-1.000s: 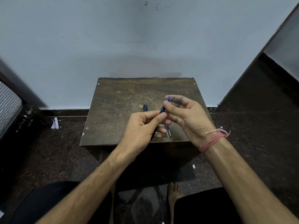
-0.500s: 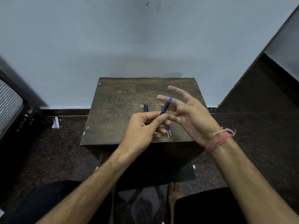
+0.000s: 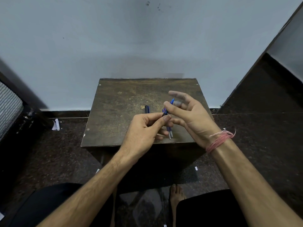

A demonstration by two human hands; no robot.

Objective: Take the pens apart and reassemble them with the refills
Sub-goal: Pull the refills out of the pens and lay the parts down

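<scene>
The left hand [image 3: 144, 128] had its thumb and forefinger pressed together on the dark pen barrel [image 3: 164, 114], probably to keep it steady while the other hand worked at its far end. From that pinch the barrel ran up and away to the blue tip section [image 3: 172, 101], which stood just past the forefinger of the right hand [image 3: 191, 118]. That hand's fingers were spread and blurred, the forefinger lying against the blue part; whether they actually gripped it could not be told, though the pose suited a twisting motion. Just below the left fingertips two refills [image 3: 169, 131] lay side by side on the small table [image 3: 118, 112], likely parked within easy reach. Just beyond the left knuckles, a second dark pen [image 3: 147, 109] lay on the table.
</scene>
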